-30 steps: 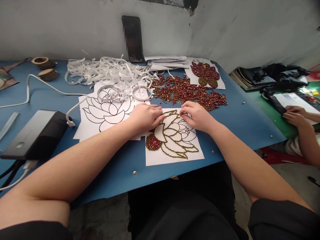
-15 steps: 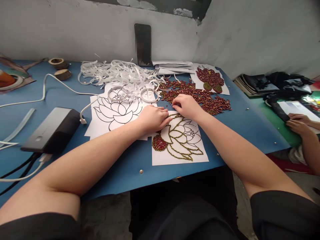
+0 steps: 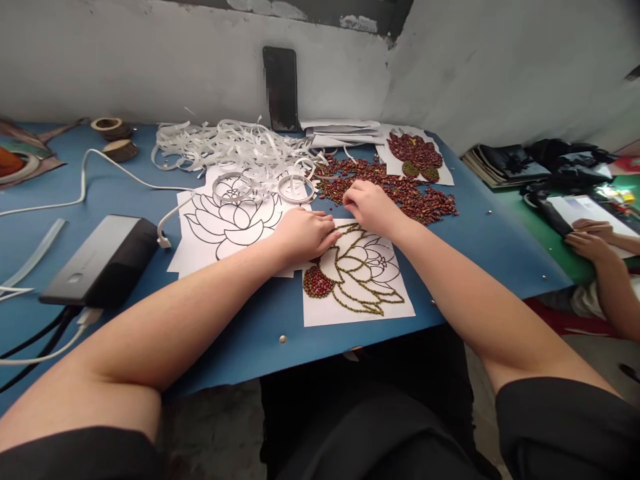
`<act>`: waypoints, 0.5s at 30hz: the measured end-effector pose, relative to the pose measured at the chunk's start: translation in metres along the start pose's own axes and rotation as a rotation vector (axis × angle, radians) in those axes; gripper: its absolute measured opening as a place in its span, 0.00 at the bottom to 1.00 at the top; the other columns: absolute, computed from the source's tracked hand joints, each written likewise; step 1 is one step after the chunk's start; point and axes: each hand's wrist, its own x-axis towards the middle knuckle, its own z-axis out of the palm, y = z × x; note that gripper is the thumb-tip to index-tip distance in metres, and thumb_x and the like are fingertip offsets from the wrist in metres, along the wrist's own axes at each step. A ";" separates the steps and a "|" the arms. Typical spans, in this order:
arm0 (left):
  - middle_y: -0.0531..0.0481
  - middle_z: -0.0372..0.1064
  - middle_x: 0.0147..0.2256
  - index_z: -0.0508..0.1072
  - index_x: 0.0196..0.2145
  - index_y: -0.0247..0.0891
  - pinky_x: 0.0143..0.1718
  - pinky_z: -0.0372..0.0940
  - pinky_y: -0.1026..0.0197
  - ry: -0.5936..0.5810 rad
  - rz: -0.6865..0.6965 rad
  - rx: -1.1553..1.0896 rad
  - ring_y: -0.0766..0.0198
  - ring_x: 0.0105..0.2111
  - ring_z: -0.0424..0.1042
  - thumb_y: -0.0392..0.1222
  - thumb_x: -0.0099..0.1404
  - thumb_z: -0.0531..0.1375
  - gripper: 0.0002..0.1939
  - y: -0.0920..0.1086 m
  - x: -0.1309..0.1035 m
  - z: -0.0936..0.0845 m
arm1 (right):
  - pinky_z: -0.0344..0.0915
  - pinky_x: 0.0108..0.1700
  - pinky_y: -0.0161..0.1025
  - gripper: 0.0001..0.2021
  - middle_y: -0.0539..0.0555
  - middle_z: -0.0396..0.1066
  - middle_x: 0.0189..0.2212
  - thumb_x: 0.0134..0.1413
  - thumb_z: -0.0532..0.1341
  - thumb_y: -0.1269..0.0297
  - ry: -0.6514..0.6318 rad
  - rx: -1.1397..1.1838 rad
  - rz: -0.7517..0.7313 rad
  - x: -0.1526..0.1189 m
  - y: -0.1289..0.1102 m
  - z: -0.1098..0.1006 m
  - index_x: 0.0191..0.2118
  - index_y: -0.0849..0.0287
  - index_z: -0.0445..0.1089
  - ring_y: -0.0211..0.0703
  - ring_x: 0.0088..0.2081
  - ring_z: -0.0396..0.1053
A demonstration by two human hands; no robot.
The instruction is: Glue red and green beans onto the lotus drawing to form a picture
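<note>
A white sheet with a lotus drawing (image 3: 360, 280) lies near the blue table's front edge; its lines are traced in green beans and one lower-left petal is filled with red beans. My left hand (image 3: 300, 233) rests flat on the sheet's upper left corner, fingers together. My right hand (image 3: 367, 203) sits at the near edge of a loose pile of red beans (image 3: 400, 190) just beyond the sheet, fingertips curled down into the beans. Whether a bean is pinched between them is hidden.
A blank lotus outline (image 3: 227, 220) with two tape rings (image 3: 297, 189) lies to the left, paper strips (image 3: 230, 143) behind it. A phone (image 3: 280, 87) leans on the wall. A finished bean lotus (image 3: 415, 155) sits far right. A black device (image 3: 100, 260) with cables is at left. Another person's hands (image 3: 590, 240) work at the right.
My right hand has moved from the sheet's top edge up into the red bean pile. The left hand has stayed on the sheet. The camera has shifted slightly.
</note>
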 end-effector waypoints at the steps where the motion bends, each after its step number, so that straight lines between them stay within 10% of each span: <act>1: 0.44 0.80 0.44 0.79 0.41 0.37 0.36 0.64 0.53 -0.006 -0.004 0.002 0.52 0.45 0.80 0.51 0.78 0.47 0.24 0.000 0.000 -0.001 | 0.63 0.51 0.49 0.09 0.63 0.74 0.42 0.65 0.56 0.70 0.012 0.023 -0.022 -0.009 0.002 -0.004 0.39 0.60 0.75 0.55 0.46 0.68; 8: 0.44 0.80 0.41 0.80 0.41 0.39 0.36 0.65 0.55 0.038 0.014 -0.042 0.54 0.44 0.79 0.51 0.78 0.47 0.23 -0.001 -0.001 0.002 | 0.64 0.48 0.50 0.07 0.60 0.74 0.39 0.65 0.58 0.67 0.008 0.102 -0.023 -0.071 0.017 -0.015 0.36 0.56 0.73 0.54 0.43 0.68; 15: 0.44 0.80 0.41 0.80 0.42 0.40 0.41 0.67 0.55 0.024 -0.004 -0.073 0.54 0.48 0.78 0.51 0.78 0.47 0.24 -0.002 -0.001 0.003 | 0.64 0.48 0.49 0.07 0.59 0.75 0.39 0.65 0.59 0.66 0.005 0.163 -0.020 -0.076 0.013 -0.009 0.37 0.56 0.74 0.53 0.44 0.69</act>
